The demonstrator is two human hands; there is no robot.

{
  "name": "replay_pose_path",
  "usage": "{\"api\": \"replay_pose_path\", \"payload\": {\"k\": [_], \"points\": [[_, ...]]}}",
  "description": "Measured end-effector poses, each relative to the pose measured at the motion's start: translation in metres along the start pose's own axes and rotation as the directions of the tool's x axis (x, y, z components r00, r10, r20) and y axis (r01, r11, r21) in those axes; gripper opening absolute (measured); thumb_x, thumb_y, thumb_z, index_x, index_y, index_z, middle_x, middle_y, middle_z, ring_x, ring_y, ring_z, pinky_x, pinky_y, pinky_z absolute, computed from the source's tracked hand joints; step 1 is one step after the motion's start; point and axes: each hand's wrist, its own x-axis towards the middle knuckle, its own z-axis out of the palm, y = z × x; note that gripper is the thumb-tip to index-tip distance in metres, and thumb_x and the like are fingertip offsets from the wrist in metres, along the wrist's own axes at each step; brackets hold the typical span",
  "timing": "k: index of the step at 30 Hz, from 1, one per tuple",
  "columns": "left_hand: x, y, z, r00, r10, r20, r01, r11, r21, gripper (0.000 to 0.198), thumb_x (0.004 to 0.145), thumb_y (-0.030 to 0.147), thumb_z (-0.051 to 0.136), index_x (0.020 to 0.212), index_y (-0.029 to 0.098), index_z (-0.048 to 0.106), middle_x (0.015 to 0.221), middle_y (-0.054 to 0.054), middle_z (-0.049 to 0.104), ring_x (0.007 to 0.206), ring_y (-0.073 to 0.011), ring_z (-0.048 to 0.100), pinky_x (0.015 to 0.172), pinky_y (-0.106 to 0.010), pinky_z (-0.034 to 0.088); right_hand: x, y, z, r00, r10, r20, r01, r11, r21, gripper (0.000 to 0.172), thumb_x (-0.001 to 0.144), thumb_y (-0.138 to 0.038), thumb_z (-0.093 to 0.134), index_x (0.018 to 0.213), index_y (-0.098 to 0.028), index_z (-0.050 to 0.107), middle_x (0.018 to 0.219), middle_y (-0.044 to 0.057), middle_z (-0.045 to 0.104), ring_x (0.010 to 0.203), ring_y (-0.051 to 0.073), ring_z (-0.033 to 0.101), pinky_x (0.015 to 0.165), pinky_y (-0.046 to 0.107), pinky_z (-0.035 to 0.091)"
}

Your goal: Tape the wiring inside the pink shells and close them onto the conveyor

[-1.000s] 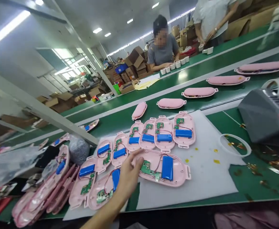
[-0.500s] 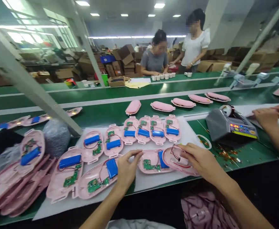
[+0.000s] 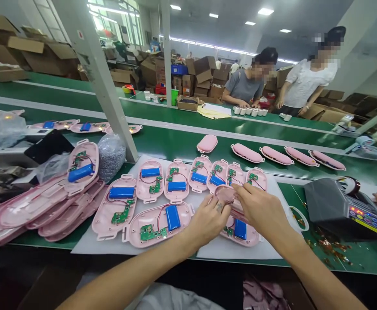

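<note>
Green bench [image 3: 366,258], white sheets [image 3: 269,247], pink shells [image 3: 147,215], 2 co-workers [image 3: 309,84] opposite

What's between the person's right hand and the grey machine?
In the head view, part of a white sheet, some green tabletop and a white ring.

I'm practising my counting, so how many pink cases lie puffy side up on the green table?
5, from left to right: the first case, set apart; then the second case, third case, fourth case, and fifth case, behind the grey machine.
</note>
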Motion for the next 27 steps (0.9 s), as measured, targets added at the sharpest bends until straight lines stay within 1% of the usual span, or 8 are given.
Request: {"api": "replay_pose_path", "payload": {"k": [4, 8, 13, 15, 18, 20, 24, 27], "points": [[0.001, -0.012, -0.001, 0.993, 0.025, 0.112, 0.009, 0.957, -0.291, 0.020, 0.093, 0.007, 0.040, 0.085, 0.017, 0.056, 0.083, -0.006, 0.066, 0.078, -0.0204, 0.062, 0.080, -0.035, 0.050, -0.002, 0.002, 0.002, 1.000, -0.003, 0.014, 0.003, 1.000, -0.014, 0.033, 0.093, -0.013, 0.044, 0.120, -0.019, 0.062, 0.086, 0.005, 0.067, 0.070, 0.017, 0.061, 0.055, 0.030, 0.033], [0.000, -0.016, 0.002, 0.964, -0.245, 0.100, 0.255, 0.753, -0.607, 0.014, 0.096, 0.014, 0.047, 0.088, 0.019, 0.058, 0.082, 0.000, 0.067, 0.075, -0.0146, 0.062, 0.069, -0.026, 0.050, -0.006, 0.003, 0.004, 1.000, -0.028, 0.008, 0.027, 0.997, 0.078, 0.033, 0.096, -0.017, 0.042, 0.121, -0.020, 0.063, 0.085, 0.004, 0.067, 0.070, 0.016, 0.061, 0.056, 0.029, 0.033], [-0.007, -0.003, 0.015, 0.803, -0.580, -0.136, 0.351, 0.644, -0.680, 0.008, 0.090, 0.022, 0.061, 0.089, 0.022, 0.068, 0.112, -0.009, 0.058, 0.102, -0.0222, 0.059, 0.086, -0.039, 0.051, -0.008, 0.013, 0.001, 0.998, 0.028, 0.057, -0.048, 0.922, 0.385, 0.032, 0.099, -0.027, 0.040, 0.116, -0.023, 0.066, 0.082, 0.001, 0.067, 0.073, 0.014, 0.061, 0.061, 0.026, 0.038], [-0.005, 0.001, 0.018, 0.756, -0.655, -0.012, 0.375, 0.449, -0.811, 0.006, 0.085, 0.021, 0.067, 0.090, 0.022, 0.063, 0.113, -0.008, 0.059, 0.099, -0.0213, 0.062, 0.084, -0.038, 0.053, -0.007, 0.019, 0.000, 0.994, 0.046, 0.097, -0.086, 0.882, 0.463, 0.031, 0.098, -0.029, 0.041, 0.113, -0.024, 0.068, 0.083, 0.001, 0.068, 0.075, 0.014, 0.062, 0.063, 0.026, 0.039], [0.001, 0.001, 0.017, 0.676, -0.662, 0.325, 0.419, -0.018, -0.908, 0.035, 0.076, 0.022, 0.075, 0.098, 0.023, 0.048, 0.089, 0.000, 0.066, 0.074, -0.0168, 0.067, 0.066, -0.029, 0.055, -0.005, 0.024, 0.007, 0.985, 0.076, 0.158, -0.149, 0.837, 0.527, 0.027, 0.096, -0.036, 0.047, 0.106, -0.024, 0.069, 0.090, 0.001, 0.070, 0.081, 0.015, 0.063, 0.068, 0.027, 0.040], [0.006, -0.002, 0.016, 0.656, -0.619, 0.432, 0.429, -0.165, -0.888, 0.042, 0.073, 0.022, 0.077, 0.099, 0.023, 0.043, 0.082, 0.002, 0.067, 0.068, -0.0160, 0.067, 0.062, -0.026, 0.053, -0.002, 0.022, 0.016, 0.978, 0.093, 0.186, -0.180, 0.826, 0.534, 0.026, 0.090, -0.041, 0.055, 0.098, -0.021, 0.069, 0.090, 0.002, 0.070, 0.083, 0.018, 0.063, 0.071, 0.028, 0.040], [0.006, -0.011, 0.019, 0.664, -0.576, 0.477, 0.489, -0.149, -0.860, 0.037, 0.072, 0.025, 0.075, 0.102, 0.020, 0.053, 0.089, -0.004, 0.071, 0.078, -0.0200, 0.068, 0.068, -0.028, 0.053, 0.007, 0.004, 0.033, 0.950, 0.153, 0.272, -0.289, 0.757, 0.586, 0.015, 0.083, -0.033, 0.062, 0.078, -0.020, 0.066, 0.076, 0.001, 0.065, 0.073, 0.017, 0.060, 0.065, 0.028, 0.037], [0.004, -0.017, 0.021, 0.694, -0.518, 0.501, 0.586, 0.002, -0.810, 0.029, 0.078, 0.038, 0.068, 0.098, 0.017, 0.063, 0.092, -0.007, 0.071, 0.085, -0.0246, 0.067, 0.074, -0.033, 0.054, 0.011, -0.004, 0.033, 0.938, 0.172, 0.300, -0.333, 0.682, 0.651, 0.004, 0.077, -0.024, 0.064, 0.077, -0.021, 0.067, 0.078, 0.000, 0.065, 0.074, 0.016, 0.059, 0.067, 0.027, 0.039]]}}
